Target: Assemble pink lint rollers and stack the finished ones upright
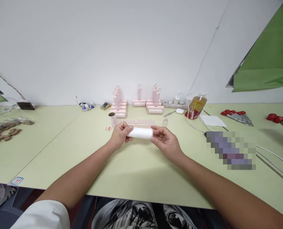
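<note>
Above the near middle of the table I hold a white roll (140,133) level, like a lint roller refill. My left hand (119,135) is closed around its left end, thumb on top. At its right end, the thumb and fingers of my right hand (167,142) grip the edge. Pale pink flat pieces (146,122) lie just behind the roll, partly hidden by it. A pale pink tube with a brown open top (113,121) stands behind my left hand, near a small pink part (108,128). Behind my right hand stands a small clear piece (165,122).
Pink rolls (118,112) and upright pink handles (139,92) stand along the wall. At right are a drink bottle (196,106), power strip (174,105), white cables, red-handled tools (237,116) and a blurred-out object (229,151). Brown pieces (9,135) lie far left.
</note>
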{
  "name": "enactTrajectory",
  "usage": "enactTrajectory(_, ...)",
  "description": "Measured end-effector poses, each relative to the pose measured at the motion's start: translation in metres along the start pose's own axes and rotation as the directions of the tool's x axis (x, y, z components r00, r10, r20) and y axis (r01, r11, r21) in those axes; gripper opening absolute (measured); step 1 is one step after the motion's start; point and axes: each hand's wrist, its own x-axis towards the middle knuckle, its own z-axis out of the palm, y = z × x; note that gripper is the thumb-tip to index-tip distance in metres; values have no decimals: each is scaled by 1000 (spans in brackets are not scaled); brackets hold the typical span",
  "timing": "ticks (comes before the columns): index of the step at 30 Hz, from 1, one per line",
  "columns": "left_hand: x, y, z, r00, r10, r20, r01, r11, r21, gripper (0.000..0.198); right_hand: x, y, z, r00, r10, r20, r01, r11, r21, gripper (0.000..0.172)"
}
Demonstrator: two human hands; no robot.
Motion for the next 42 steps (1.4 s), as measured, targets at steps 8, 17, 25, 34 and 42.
enactTrajectory(8, 1, 1, 2, 995, -10, -101, 8, 1000, -12, 42, -4, 1, 5, 955, -167, -247, 145, 984, -105, 35)
enactTrajectory(17, 3, 10, 1, 969, -47, -244, 28, 996, -82, 43, -4, -3, 7, 1000, 10, -12, -12, 989, -148, 32)
enactTrajectory(25, 7, 14, -3, 944, -175, -280, 127, 975, -183, 39, 22, -22, -39, 956, 293, -35, -179, 482, -858, 19)
enactTrajectory(34, 6, 12, -2, 949, -143, -282, 102, 983, -154, 38, 27, -14, -46, 897, 440, -43, -186, 287, -940, 19)
enactTrajectory(42, 6, 12, -1, 947, -143, -287, 103, 983, -151, 38, 24, -17, -43, 880, 474, 4, -162, 308, -937, 29)
